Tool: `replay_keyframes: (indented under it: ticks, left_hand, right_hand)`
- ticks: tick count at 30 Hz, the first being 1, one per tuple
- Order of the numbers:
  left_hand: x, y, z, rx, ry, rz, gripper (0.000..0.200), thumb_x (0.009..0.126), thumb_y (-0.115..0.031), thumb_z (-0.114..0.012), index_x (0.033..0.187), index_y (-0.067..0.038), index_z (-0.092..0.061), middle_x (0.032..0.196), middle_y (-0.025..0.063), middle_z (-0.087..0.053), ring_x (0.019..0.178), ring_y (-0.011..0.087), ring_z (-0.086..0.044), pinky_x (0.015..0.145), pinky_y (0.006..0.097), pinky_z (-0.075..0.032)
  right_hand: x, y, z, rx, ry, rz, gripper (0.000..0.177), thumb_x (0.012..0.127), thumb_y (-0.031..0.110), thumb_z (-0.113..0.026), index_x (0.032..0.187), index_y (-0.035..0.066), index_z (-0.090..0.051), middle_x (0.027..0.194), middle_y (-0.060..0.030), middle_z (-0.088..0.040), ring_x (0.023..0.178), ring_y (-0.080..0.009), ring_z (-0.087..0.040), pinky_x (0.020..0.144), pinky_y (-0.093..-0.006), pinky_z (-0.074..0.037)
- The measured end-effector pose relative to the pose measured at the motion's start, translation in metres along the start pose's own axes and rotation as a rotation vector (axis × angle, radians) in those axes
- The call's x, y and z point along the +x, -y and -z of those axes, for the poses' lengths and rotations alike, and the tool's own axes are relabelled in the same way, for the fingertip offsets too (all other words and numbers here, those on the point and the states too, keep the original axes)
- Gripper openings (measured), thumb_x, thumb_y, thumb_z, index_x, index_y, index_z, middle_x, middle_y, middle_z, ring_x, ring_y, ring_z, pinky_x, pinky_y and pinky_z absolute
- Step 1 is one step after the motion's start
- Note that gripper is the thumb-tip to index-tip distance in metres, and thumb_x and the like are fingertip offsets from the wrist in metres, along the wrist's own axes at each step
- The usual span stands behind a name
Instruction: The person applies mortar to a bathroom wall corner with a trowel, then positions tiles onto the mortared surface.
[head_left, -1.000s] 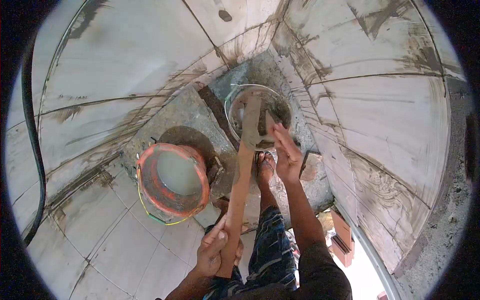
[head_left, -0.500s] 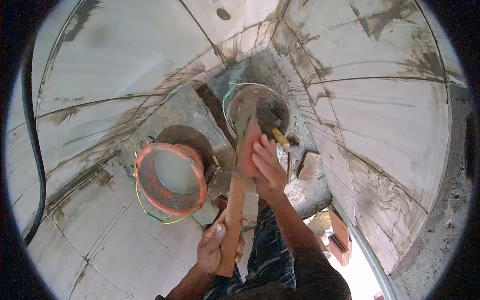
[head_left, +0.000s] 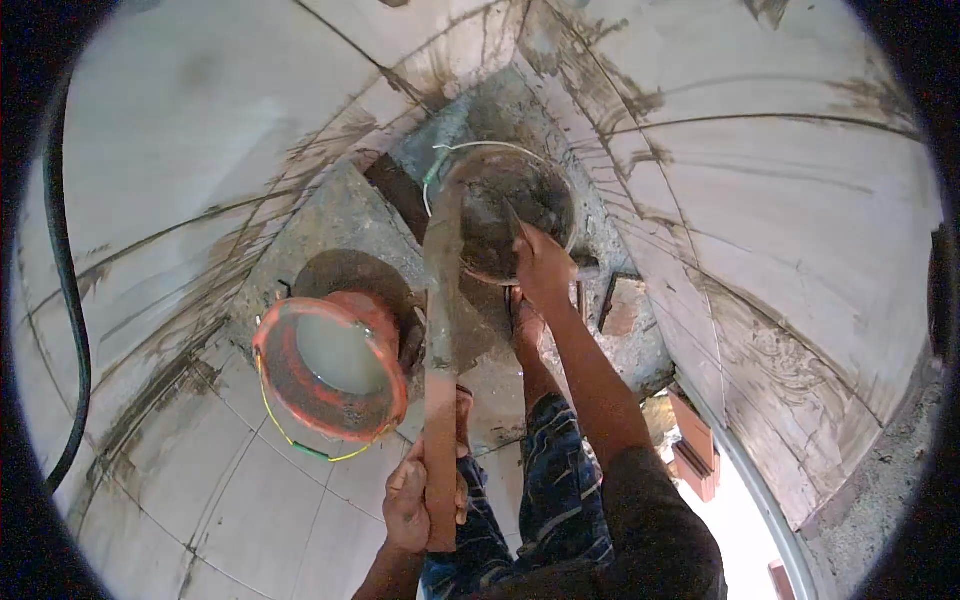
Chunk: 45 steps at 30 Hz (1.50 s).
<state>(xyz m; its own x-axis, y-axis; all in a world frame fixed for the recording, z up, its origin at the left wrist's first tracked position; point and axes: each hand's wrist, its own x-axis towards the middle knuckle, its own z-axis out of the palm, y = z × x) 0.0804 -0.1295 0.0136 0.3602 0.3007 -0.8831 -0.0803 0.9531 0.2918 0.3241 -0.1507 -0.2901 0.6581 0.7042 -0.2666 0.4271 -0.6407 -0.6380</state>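
Note:
My left hand (head_left: 408, 500) is closed around the lower end of a long reddish-brown tile strip (head_left: 440, 420). The strip's upper half is coated with wet grey mortar, and its far end overlaps the left side of a mortar bucket (head_left: 490, 277). Inside that bucket lies dark grey mortar (head_left: 495, 185). My right hand (head_left: 545, 268) is at the bucket's near right edge, fingers wrapped round the handle of a trowel (head_left: 514, 216). The trowel's pointed blade reaches into the mortar; its handle is covered by my hand.
An orange bucket (head_left: 395, 400) of cloudy water stands at the left. A broken tile piece (head_left: 624, 306) lies right of the mortar bucket. Mortar-smeared tiled walls meet in a corner ahead. Stacked brown tiles (head_left: 697, 450) sit beyond the ledge at lower right. A black hose (head_left: 63, 250) hangs at far left.
My right hand has left the strip and taken hold of the yellow-handled trowel in the mortar bucket. The strip has shifted left and stands straighter in my left hand.

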Motion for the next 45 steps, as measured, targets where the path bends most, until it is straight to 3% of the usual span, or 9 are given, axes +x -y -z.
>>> replay_keyframes:
  ticks: [2, 4, 12, 25, 27, 30, 35, 37, 45]
  left_hand:
    - [0.01, 0.004, 0.003, 0.096, -0.108, -0.039, 0.057, 0.098, -0.046, -0.049, 0.125, 0.005, -0.045, 0.081, 0.0143, -0.06, 0.055, 0.0182, -0.059, 0.041, 0.0298, -0.049]
    - [0.017, 0.009, 0.019, 0.109, -0.036, -0.06, 0.073, 0.097, -0.043, -0.054, 0.141, 0.01, -0.029, 0.114, 0.0205, -0.057, 0.065, 0.0202, -0.061, 0.047, 0.0301, -0.053]
    - [0.039, 0.016, 0.028, 0.167, -0.187, -0.018, 0.077, 0.094, -0.047, -0.057, 0.139, 0.01, -0.033, 0.11, 0.017, -0.059, 0.069, 0.019, -0.063, 0.05, 0.0294, -0.053]
    - [0.05, 0.013, 0.01, -0.023, -0.104, -0.069, 0.065, 0.095, -0.042, -0.057, 0.136, 0.005, -0.039, 0.108, 0.0135, -0.059, 0.081, 0.0165, -0.061, 0.056, 0.0271, -0.054]
    - [0.048, 0.008, -0.001, -0.05, -0.108, -0.071, 0.062, 0.096, -0.041, -0.057, 0.135, 0.004, -0.041, 0.109, 0.0133, -0.058, 0.081, 0.0166, -0.06, 0.056, 0.0268, -0.053]
    - [0.048, -0.001, -0.012, -0.057, -0.111, -0.073, 0.055, 0.097, -0.042, -0.054, 0.131, 0.0, -0.043, 0.107, 0.0116, -0.057, 0.081, 0.016, -0.06, 0.053, 0.0263, -0.054]
    - [0.044, -0.013, -0.028, -0.029, -0.061, -0.084, 0.051, 0.098, -0.043, -0.051, 0.13, -0.003, -0.044, 0.105, 0.0103, -0.058, 0.08, 0.0151, -0.061, 0.051, 0.0268, -0.055]
    - [0.038, -0.017, -0.037, -0.089, 0.064, -0.084, 0.052, 0.102, -0.037, -0.046, 0.136, 0.002, -0.041, 0.113, 0.0116, -0.057, 0.083, 0.0135, -0.059, 0.058, 0.0254, -0.055]
    - [0.015, -0.027, -0.064, -0.151, 0.138, -0.039, 0.049, 0.103, -0.032, -0.043, 0.14, 0.0, -0.039, 0.116, 0.0157, -0.057, 0.083, 0.0176, -0.062, 0.058, 0.0285, -0.055]
  right_hand:
    - [0.033, -0.016, -0.034, -0.033, 0.103, -0.116, 0.029, 0.092, 0.018, -0.052, 0.117, 0.006, -0.061, 0.105, -0.0207, -0.066, 0.095, -0.0429, -0.063, 0.081, -0.0496, -0.05]
    - [0.066, -0.023, -0.061, -0.047, 0.198, -0.217, 0.031, 0.091, 0.019, -0.053, 0.118, 0.006, -0.06, 0.106, -0.0207, -0.066, 0.096, -0.0424, -0.063, 0.083, -0.05, -0.05]
    - [0.1, -0.035, -0.165, -0.047, 0.237, -0.288, 0.033, 0.09, 0.02, -0.053, 0.121, 0.011, -0.064, 0.112, -0.0213, -0.066, 0.104, -0.0402, -0.062, 0.09, -0.0482, -0.05]
    - [0.071, -0.051, -0.075, 0.367, 0.724, -0.084, 0.03, 0.095, 0.024, -0.06, 0.115, 0.003, -0.066, 0.108, -0.0108, -0.07, 0.096, -0.0201, -0.065, 0.088, -0.0342, -0.048]
    - [0.059, -0.054, -0.052, 0.874, 0.777, -0.22, 0.034, 0.096, 0.029, -0.058, 0.12, 0.007, -0.065, 0.111, -0.014, -0.069, 0.102, -0.0263, -0.066, 0.09, -0.0373, -0.05]
    - [0.035, -0.062, -0.012, 0.582, 0.605, -0.066, 0.034, 0.097, 0.028, -0.057, 0.123, 0.006, -0.063, 0.104, -0.0113, -0.069, 0.093, -0.0197, -0.066, 0.079, -0.0328, -0.053]
    - [-0.033, 0.013, 0.1, 1.002, 0.379, -0.291, 0.027, 0.094, 0.015, -0.062, 0.118, 0.002, -0.063, 0.089, -0.0035, -0.064, 0.07, -0.0107, -0.06, 0.056, -0.0277, -0.05]
    - [-0.054, 0.046, 0.14, 0.506, 0.231, -0.041, 0.026, 0.094, 0.011, -0.061, 0.118, 0.003, -0.063, 0.1, -0.0071, -0.069, 0.086, -0.0156, -0.066, 0.062, -0.0281, -0.052]
    - [-0.074, 0.123, 0.133, 0.707, -0.102, 0.6, 0.022, 0.087, 0.008, -0.06, 0.108, 0.004, -0.068, 0.127, -0.0171, -0.062, 0.125, -0.036, -0.054, 0.106, -0.0484, -0.039]
